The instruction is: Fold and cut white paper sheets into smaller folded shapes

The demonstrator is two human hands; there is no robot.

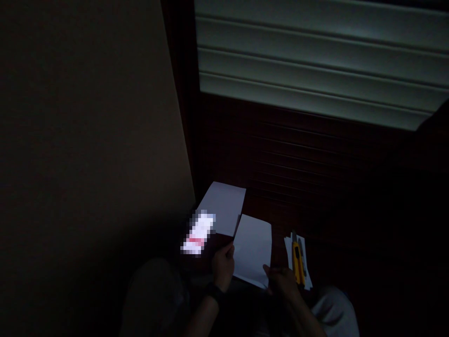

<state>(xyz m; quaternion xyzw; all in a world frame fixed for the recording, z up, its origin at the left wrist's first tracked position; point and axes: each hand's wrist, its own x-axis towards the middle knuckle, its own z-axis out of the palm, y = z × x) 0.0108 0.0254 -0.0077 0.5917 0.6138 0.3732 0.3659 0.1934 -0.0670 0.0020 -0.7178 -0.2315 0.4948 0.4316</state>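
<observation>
A plain, dim wall (87, 117) fills the left, with a shadowed knee (150, 290) at the near side. Next comes a brightly lit screen (199, 234), blurred into blocks, at the near left corner of a blank paper (224, 206); whether the two touch, I cannot tell. The left hand (223, 267), with a dark wristband (214, 292) behind it, pinches the left edge of a white sheet of paper (251, 248), which lies near and to the right of the blank paper. The right hand (283, 281) is closed on the same sheet at its near right corner, thumb on top. Just right of that hand, a yellow utility knife (297, 260) and a slim, pen-like item (303, 262) lie side by side on small white papers (308, 282). Far right, pale horizontal slats (308, 65) span the background
</observation>
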